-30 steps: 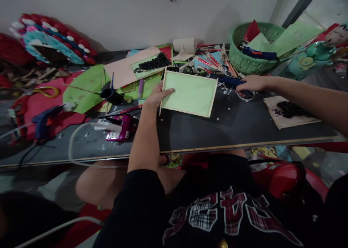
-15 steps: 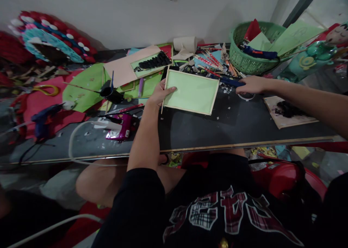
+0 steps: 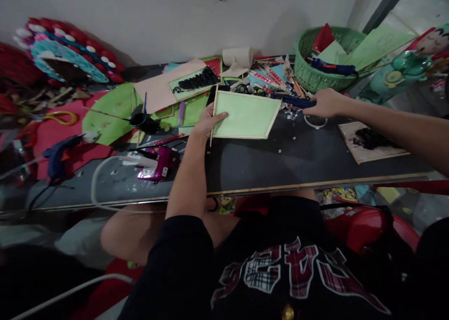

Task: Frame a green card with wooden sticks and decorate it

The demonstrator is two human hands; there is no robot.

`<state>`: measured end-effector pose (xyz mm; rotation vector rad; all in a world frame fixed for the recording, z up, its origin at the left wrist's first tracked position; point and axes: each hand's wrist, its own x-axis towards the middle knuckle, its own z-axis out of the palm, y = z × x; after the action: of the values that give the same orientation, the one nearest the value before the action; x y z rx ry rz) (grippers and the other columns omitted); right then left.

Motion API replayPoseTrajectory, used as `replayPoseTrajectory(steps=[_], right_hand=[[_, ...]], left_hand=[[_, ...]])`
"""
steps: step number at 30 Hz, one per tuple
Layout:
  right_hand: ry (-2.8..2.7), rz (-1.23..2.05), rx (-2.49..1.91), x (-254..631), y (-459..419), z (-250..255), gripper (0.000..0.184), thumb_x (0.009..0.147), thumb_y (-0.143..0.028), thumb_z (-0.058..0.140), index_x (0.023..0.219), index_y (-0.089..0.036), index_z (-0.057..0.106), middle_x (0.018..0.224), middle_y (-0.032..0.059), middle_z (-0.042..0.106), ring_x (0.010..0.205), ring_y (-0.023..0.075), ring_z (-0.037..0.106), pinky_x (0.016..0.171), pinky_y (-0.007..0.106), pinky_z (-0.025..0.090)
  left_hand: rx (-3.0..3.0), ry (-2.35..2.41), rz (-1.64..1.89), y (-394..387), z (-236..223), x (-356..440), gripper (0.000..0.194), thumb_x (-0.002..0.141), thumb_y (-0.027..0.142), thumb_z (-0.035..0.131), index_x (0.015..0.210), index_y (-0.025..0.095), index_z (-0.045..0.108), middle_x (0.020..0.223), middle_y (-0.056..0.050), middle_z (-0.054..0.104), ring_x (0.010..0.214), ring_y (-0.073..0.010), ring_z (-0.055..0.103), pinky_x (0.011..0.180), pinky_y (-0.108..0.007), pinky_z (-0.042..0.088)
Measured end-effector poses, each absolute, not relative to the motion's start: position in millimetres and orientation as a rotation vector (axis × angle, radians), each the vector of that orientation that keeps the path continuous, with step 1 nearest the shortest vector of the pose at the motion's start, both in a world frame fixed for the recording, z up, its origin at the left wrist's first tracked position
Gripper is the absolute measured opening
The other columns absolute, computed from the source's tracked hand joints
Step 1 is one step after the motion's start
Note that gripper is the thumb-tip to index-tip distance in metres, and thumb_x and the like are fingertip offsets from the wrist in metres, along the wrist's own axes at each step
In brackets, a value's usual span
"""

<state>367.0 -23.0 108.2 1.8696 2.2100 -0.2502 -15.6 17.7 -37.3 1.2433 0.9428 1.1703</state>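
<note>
My left hand (image 3: 209, 122) is closed on the left edge of a panel (image 3: 245, 115), light green paper bordered by thin pale wooden strips. Its thumb lies over the paper, and the panel is tilted above the dark table. To the right, my right hand (image 3: 324, 103) grips the end of a long dark blue hand tool (image 3: 296, 101). The tool points left, beyond the panel's upper right corner, and its exact kind is hard to make out. Just below that hand lies a white ring (image 3: 316, 125).
A green basket (image 3: 303, 67) stands at the back right near a bottle figure (image 3: 389, 79). Further right lies a board with a black patch (image 3: 365, 142). On the left are a black cup (image 3: 145, 122), a purple device (image 3: 159, 163) and a blue glue gun (image 3: 58, 156).
The panel has tipped, so its lower edge appears higher and its face more foreshortened. My right hand and the blue tool have shifted slightly left and turned a little.
</note>
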Motion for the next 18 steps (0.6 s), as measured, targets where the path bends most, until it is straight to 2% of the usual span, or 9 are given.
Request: replayPoseTrajectory(steps=[4, 7, 10, 14, 18], right_hand=[[2.215, -0.195, 1.982, 362.9, -28.6, 112.7, 0.059, 0.082, -0.072, 0.053, 0.058, -0.019, 0.06, 0.048, 0.0056, 0.046, 0.067, 0.0253, 0.059, 0.067, 0.036, 0.04], [2.192, -0.163, 1.963, 359.8, -32.3, 115.3, 0.061, 0.084, -0.071, 0.053, 0.054, -0.018, 0.059, 0.045, 0.0059, 0.044, 0.062, 0.0243, 0.057, 0.064, 0.037, 0.039], [2.208, -0.136, 1.96, 361.0, -32.3, 115.7, 0.058, 0.082, -0.069, 0.056, 0.059, -0.017, 0.064, 0.05, 0.0076, 0.049, 0.069, 0.0276, 0.06, 0.066, 0.037, 0.04], [2.244, -0.222, 1.987, 368.5, -23.0, 111.6, 0.058, 0.078, -0.075, 0.059, 0.077, -0.018, 0.071, 0.065, 0.0092, 0.06, 0.083, 0.0315, 0.064, 0.071, 0.037, 0.043], [2.217, -0.396, 1.935, 372.4, -14.6, 105.4, 0.049, 0.078, -0.068, 0.062, 0.084, -0.019, 0.07, 0.078, 0.0097, 0.067, 0.09, 0.0319, 0.065, 0.078, 0.037, 0.046]], left_hand=[[1.21, 0.944, 1.199, 18.9, -38.4, -12.8, 0.085, 0.044, 0.052, 0.098, 0.112, 0.014, 0.063, 0.101, -0.013, 0.078, 0.089, -0.0283, 0.076, 0.072, -0.033, 0.065], [1.236, 0.948, 1.181, 19.8, -39.0, -13.9, 0.083, 0.047, 0.051, 0.097, 0.113, 0.014, 0.063, 0.103, -0.013, 0.078, 0.095, -0.0308, 0.076, 0.076, -0.035, 0.066], [1.245, 0.941, 1.167, 19.3, -38.1, -15.9, 0.079, 0.049, 0.049, 0.097, 0.113, 0.015, 0.063, 0.1, -0.011, 0.078, 0.091, -0.0285, 0.076, 0.075, -0.034, 0.066], [1.201, 0.933, 1.176, 17.0, -34.9, -15.5, 0.079, 0.045, 0.048, 0.099, 0.109, 0.016, 0.065, 0.096, -0.008, 0.079, 0.078, -0.0232, 0.076, 0.068, -0.03, 0.065], [1.211, 0.939, 1.166, 15.9, -33.7, -14.4, 0.077, 0.045, 0.048, 0.098, 0.107, 0.016, 0.065, 0.096, -0.008, 0.079, 0.081, -0.0232, 0.076, 0.068, -0.029, 0.064]])
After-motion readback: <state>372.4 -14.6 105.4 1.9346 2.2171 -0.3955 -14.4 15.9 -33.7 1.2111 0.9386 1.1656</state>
